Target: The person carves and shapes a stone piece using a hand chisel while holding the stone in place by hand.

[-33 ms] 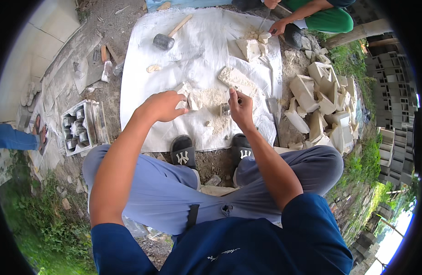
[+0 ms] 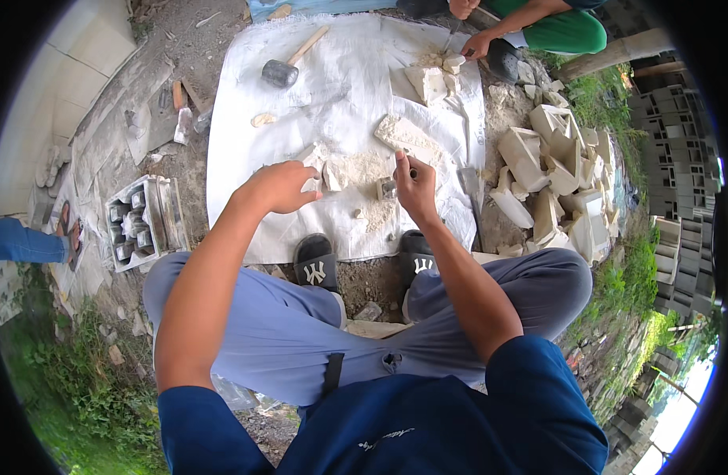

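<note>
My left hand point(image 2: 281, 188) is curled around a pale broken block piece point(image 2: 315, 152), with whitish material showing between thumb and forefinger. In my right hand point(image 2: 415, 184) is a small hammer, its metal head point(image 2: 386, 188) low over crumbled debris. Right beside the left fingers lies a larger pale chunk point(image 2: 352, 169) covered in crumbs. Beyond the right hand, a long pale slab point(image 2: 407, 136) rests at a slant. All of these are on a white sheet point(image 2: 249, 202). Part of the hammer's handle is hidden by my fingers.
A mallet point(image 2: 282, 73) lies at the sheet's far left. At the far right, a co-worker's hand point(image 2: 479, 45) is close to broken chunks point(image 2: 429, 84). Pale block pieces point(image 2: 550, 178) are heaped on the right. On the left stands a metal mould point(image 2: 134, 222). A person's foot point(image 2: 73, 237) is further left.
Both hands stay in place. The view has shifted very slightly, and the co-worker's hand at the far right has moved a little.
</note>
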The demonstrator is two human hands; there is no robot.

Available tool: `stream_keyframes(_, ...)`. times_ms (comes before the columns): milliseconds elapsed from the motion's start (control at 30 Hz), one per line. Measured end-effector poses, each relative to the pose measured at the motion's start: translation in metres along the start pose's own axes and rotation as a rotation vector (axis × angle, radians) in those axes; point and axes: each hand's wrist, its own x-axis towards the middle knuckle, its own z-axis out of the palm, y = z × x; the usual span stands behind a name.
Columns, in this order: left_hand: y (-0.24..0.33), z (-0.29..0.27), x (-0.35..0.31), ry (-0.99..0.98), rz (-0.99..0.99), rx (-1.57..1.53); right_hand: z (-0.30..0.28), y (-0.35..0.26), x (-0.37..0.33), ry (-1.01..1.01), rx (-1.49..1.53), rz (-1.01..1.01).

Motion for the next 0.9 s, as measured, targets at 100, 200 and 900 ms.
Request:
stream_keyframes(100,-0.008,0.013,-0.004,-0.094,-0.014,0.012,0.000,-0.026,-0.004,0.021,0.023,0.042)
stream_keyframes(200,0.004,0.001,-0.012,-0.069,-0.021,-0.003,-0.012,-0.062,-0.011,0.050,0.010,-0.045)
stream_keyframes(900,0.016,-0.012,-0.001,-0.024,0.052,-0.019,-0.013,0.024,-0.014,0.037,-0.025,-0.017)
